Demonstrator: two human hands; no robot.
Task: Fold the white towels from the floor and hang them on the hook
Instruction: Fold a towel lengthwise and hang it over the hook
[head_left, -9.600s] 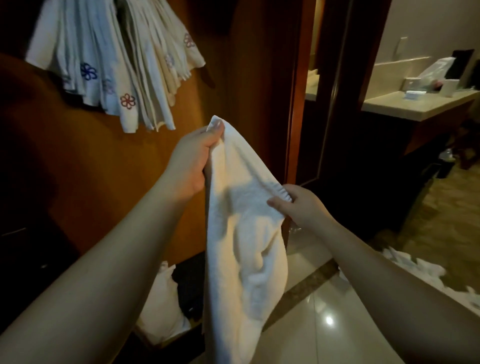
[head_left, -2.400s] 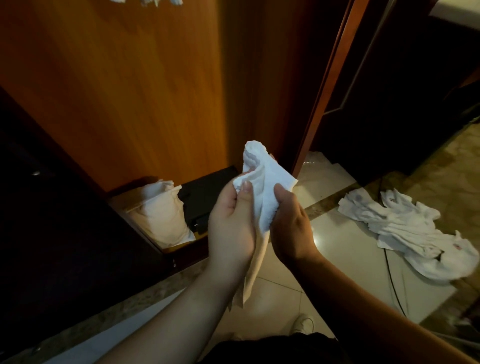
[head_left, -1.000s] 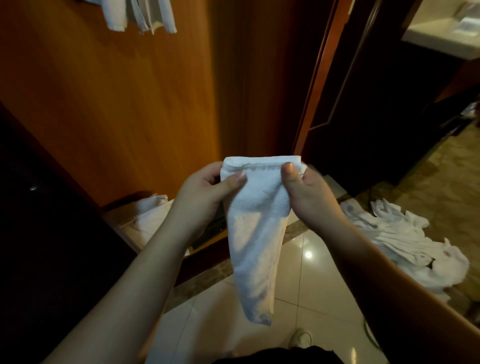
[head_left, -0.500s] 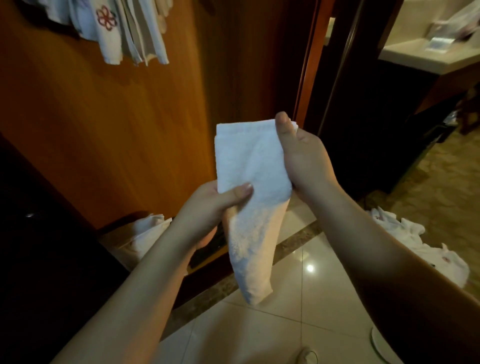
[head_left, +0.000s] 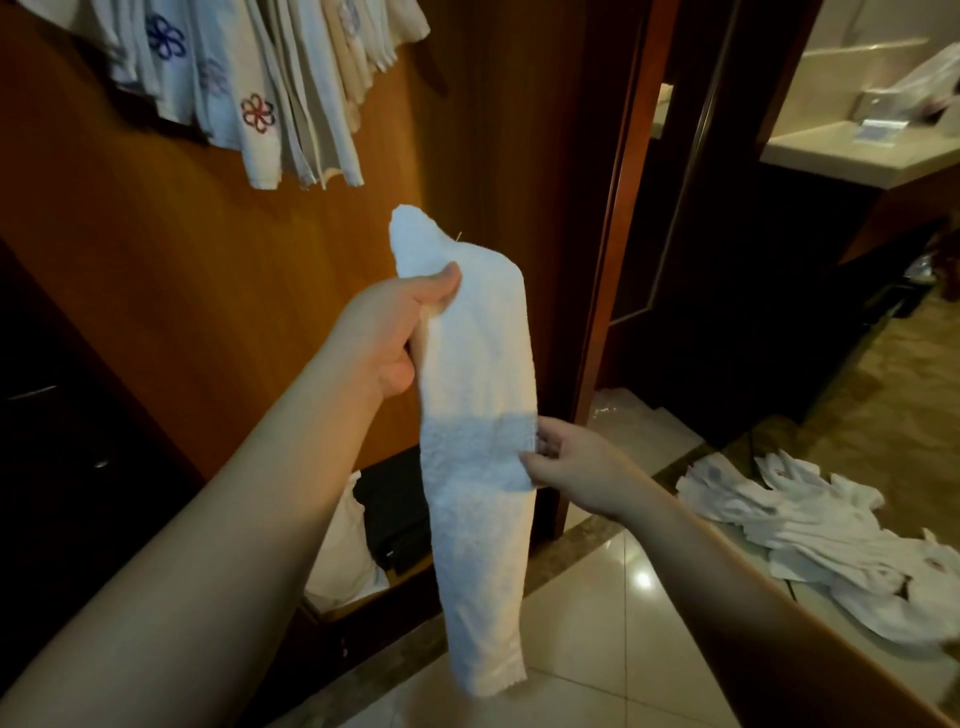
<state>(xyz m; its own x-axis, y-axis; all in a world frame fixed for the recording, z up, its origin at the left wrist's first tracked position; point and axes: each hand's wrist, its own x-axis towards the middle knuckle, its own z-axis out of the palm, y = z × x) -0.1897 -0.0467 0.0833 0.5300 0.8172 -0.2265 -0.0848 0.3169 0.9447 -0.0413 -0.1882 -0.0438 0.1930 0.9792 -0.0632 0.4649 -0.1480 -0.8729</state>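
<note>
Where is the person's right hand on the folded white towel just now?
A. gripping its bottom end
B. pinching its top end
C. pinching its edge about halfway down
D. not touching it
C: the right hand pinches the right edge of the folded white towel about midway down, while the left hand holds it near the top.

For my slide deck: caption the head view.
Both hands, left and right, hold a folded white towel below hung towels.
</note>
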